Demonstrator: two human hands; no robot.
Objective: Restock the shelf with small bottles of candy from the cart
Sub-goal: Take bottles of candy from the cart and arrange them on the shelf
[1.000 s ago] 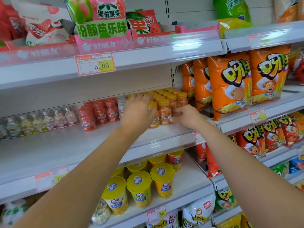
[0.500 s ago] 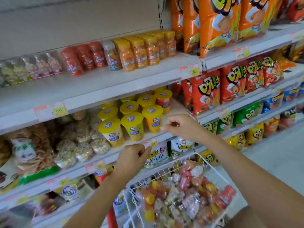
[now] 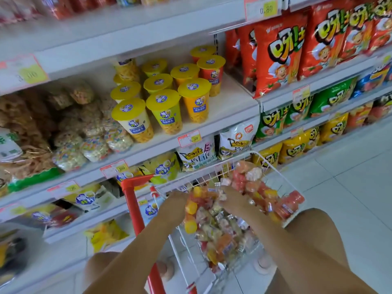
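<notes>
Left hand (image 3: 177, 201), right hand (image 3: 233, 201) lowered into cart (image 3: 135, 181), candy bottles (image 3: 214, 221) heaped inside

I can read 0.80 on the top price tag (image 3: 263, 8) at the right end of the shelf (image 3: 137, 28); the middle price tag (image 3: 192, 138) under the yellow-lidded cups (image 3: 165, 111) says 5.50; the lower price tag (image 3: 117, 168) says 1.50. The white bag (image 3: 196, 155) below reads "Power's" and "Life"; its neighbour bag (image 3: 237, 141) shows "Power"; everything else is too blurred for me.

Bare forearms (image 3: 131, 247) and bare knees (image 3: 318, 230) show, with what looks like a pale pink shoe (image 3: 264, 262) beneath the right grip (image 3: 233, 203).
</notes>
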